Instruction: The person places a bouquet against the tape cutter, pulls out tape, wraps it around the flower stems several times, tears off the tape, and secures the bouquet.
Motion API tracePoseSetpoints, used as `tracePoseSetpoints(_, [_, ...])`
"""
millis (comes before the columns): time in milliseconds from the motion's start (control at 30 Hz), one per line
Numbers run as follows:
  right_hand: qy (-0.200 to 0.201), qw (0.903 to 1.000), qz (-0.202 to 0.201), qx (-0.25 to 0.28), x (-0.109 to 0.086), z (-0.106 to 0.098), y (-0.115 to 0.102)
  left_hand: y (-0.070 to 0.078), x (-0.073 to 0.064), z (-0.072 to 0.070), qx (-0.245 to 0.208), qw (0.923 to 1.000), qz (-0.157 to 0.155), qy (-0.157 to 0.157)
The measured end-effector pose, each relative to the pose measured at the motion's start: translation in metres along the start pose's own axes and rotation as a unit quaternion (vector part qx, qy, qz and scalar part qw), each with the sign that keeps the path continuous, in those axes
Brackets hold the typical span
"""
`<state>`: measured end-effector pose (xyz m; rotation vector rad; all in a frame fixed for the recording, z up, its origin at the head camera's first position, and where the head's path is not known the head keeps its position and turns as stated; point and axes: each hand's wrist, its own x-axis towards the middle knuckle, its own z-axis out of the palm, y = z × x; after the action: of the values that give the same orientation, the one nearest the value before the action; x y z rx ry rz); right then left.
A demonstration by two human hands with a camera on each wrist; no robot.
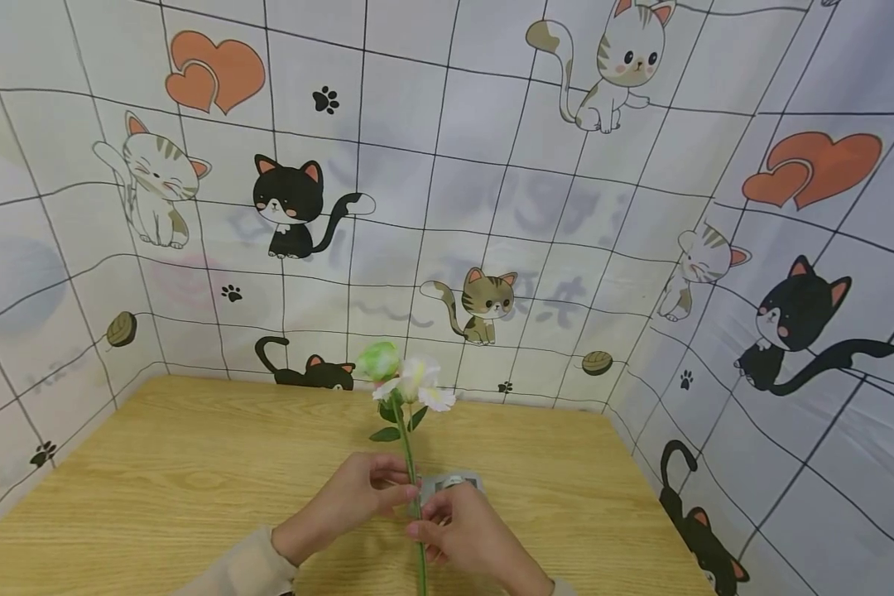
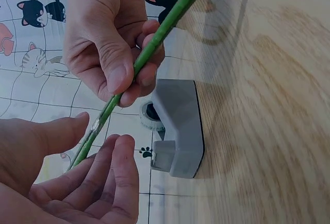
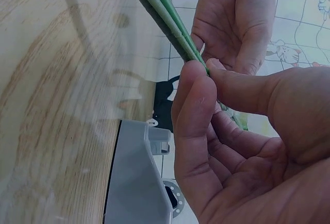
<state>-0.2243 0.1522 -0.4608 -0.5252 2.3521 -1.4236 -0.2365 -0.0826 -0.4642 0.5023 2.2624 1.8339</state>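
Note:
My right hand pinches the lower part of a bundle of green artificial flower stems between thumb and fingers. Higher on the stems, my left hand has its thumb and fingers spread loosely around them, with a gap showing in the left wrist view. A shiny, clear patch lies on the stem there. At the top of the stems are a white flower, a green round bloom and dark green leaves. Behind the hands stands a grey tape dispenser, partly hidden in the head view.
The wooden table spreads out under the hands. A white cloth with a black grid, cartoon cats and hearts hangs along the back and both sides. A tape roll sits in the dispenser.

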Motion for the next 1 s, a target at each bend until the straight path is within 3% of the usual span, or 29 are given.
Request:
tracePoseSetpoints(333, [0.006, 0.9999, 0.0, -0.012, -0.002, -0.007, 0.001, -0.003, -0.004, -0.011, 0.067, 0.9962, 0.022, 0.051])
tracePoseSetpoints(467, [0.01, 0.9997, -0.009, -0.02, -0.003, -0.013, 0.003, -0.006, -0.006, -0.016, 0.114, 0.9896, 0.042, 0.077])
tracePoseSetpoints(667, [0.018, 0.999, -0.015, -0.037, -0.005, -0.023, 0.004, -0.009, -0.012, -0.026, 0.166, 0.979, 0.042, 0.111])
tracePoseSetpoints(1000, [0.048, 0.9971, 0.001, -0.06, -0.01, -0.048, 0.006, -0.014, -0.024, -0.048, 0.209, 0.9686, 0.041, 0.128])
